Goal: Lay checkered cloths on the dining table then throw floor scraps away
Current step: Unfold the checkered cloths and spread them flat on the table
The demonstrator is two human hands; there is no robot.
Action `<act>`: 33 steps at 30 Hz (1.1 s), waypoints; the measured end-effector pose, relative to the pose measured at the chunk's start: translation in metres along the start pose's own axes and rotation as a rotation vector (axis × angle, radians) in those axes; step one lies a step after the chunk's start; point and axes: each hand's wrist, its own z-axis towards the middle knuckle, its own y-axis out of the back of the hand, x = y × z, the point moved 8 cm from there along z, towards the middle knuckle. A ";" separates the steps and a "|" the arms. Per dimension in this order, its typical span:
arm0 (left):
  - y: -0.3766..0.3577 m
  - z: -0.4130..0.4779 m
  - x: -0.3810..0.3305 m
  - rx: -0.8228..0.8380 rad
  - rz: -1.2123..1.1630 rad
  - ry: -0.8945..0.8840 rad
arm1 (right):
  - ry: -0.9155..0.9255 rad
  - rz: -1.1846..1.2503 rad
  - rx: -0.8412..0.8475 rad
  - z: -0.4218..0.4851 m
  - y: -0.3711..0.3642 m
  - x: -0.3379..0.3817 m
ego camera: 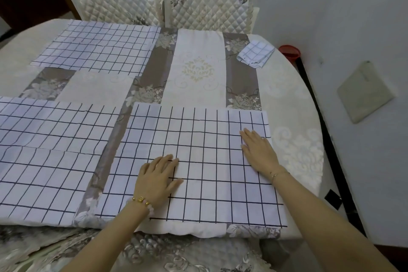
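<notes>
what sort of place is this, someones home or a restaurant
Most likely a home dining room: a round, fabric-covered dining table, two quilted chairs tucked in at its far side, and checkered cloths spread out like place mats.

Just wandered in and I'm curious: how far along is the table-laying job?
Done: the white, dark-gridded far-left cloth and near-left cloth lie spread on the patterned dining table. In hand: the left hand and right hand press flat on the near-right cloth. Left: a small folded checkered cloth sits at the far right, and a flat beige piece lies on the floor.
</notes>
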 end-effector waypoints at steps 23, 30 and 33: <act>-0.011 0.027 0.088 0.194 -0.074 0.172 | 0.014 0.176 -0.045 -0.124 -0.045 0.029; 0.034 0.026 0.050 0.059 -0.230 0.236 | -0.259 0.822 -0.232 -0.161 -0.013 -0.018; 0.042 0.005 -0.002 -0.019 -0.543 0.187 | -0.438 1.014 -0.396 -0.211 -0.018 -0.060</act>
